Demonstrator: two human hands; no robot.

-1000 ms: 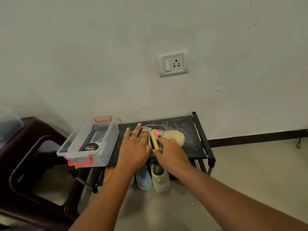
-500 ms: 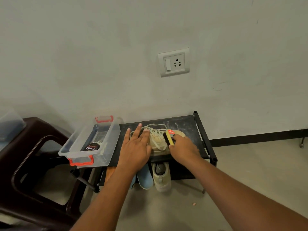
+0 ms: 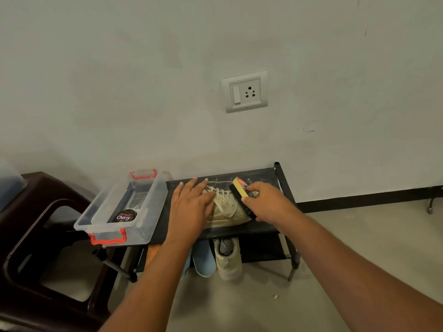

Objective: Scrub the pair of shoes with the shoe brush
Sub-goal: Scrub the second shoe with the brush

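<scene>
Cream shoe lies on the top shelf of the black rack, low in the middle of the frame. L hand lies flat on its left part, fingers straight & a bit spread. R hand curls round the yellow shoe brush, black hairs down on the shoe's right part. 2nd cream shoe sits under the top shelf, next to a blue shoe. Clear box w/ a Cherry tin inside sits left of the hands.

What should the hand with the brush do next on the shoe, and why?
Probably sweep the brush across the cream shoe, toward the laces. The right hand grips it against the shoe's toe side, and the left hand lies flat on the shoe, steadying it on the black rack.
</scene>
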